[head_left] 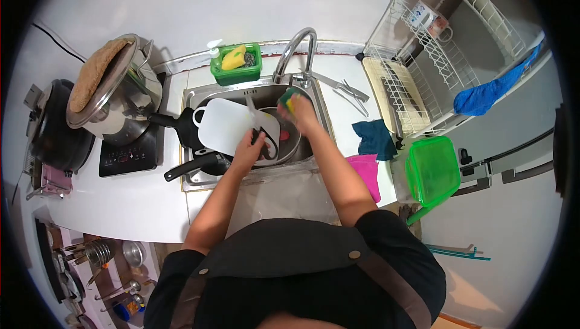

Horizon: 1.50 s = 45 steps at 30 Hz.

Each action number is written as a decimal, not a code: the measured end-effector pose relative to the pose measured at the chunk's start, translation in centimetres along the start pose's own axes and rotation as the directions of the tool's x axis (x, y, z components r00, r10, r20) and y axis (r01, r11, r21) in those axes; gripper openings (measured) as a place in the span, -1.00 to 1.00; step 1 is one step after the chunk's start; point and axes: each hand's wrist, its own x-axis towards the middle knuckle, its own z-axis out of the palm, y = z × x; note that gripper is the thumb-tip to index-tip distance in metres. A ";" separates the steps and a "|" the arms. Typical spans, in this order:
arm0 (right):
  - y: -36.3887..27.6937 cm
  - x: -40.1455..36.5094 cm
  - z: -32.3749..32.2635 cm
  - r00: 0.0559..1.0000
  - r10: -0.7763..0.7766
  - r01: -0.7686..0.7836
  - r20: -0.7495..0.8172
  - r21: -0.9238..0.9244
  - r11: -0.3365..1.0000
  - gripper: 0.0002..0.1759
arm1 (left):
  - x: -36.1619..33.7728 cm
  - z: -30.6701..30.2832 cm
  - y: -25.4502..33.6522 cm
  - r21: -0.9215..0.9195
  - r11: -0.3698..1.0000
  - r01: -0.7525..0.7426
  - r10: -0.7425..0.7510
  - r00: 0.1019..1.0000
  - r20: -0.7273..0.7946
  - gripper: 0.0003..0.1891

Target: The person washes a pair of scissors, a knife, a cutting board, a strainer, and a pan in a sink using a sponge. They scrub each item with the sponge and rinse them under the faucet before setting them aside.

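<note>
My left hand (pixel 249 149) is closed around the black handles of a pair of scissors (pixel 270 145), whose pale blade points toward the faucet. Behind it a white cutting board (pixel 225 125) lies tilted over the sink's left side. My right hand (pixel 302 116) grips a green and yellow sponge (pixel 290 100) above the basin, blurred by motion. Below both hands a round pot (pixel 294 146) sits in the metal sink (pixel 327 125), with a small red item inside. Black-handled pans (pixel 194 166) lie partly under the board.
A green caddy (pixel 237 76) with a yellow sponge stands behind the sink, near the faucet (pixel 309 42). Right of the basin lie a knife (pixel 341 86), tongs (pixel 353 97) and cloths (pixel 373 140). A large steel pot (pixel 130 87) and an induction cooker (pixel 130 158) are at left; a dish rack (pixel 423 57) stands right.
</note>
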 end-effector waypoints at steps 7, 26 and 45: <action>1.5 -8.4 4.2 0.965 0.032 -0.175 -0.262 -0.544 0.821 -0.49 | 2.6 4.3 -1.9 -0.738 0.666 0.110 -0.069 0.994 0.086 -0.27; -3.1 -3.0 -13.4 0.877 -0.374 -0.301 -0.301 -0.952 0.061 -0.78 | 10.0 -15.1 0.6 0.827 -0.063 0.559 0.407 0.771 -0.490 -0.76; -0.1 1.3 14.6 0.752 -0.612 0.386 -0.243 -0.590 0.709 -0.81 | -3.4 -6.6 5.2 -0.437 0.888 -0.140 0.041 0.973 -0.227 -0.38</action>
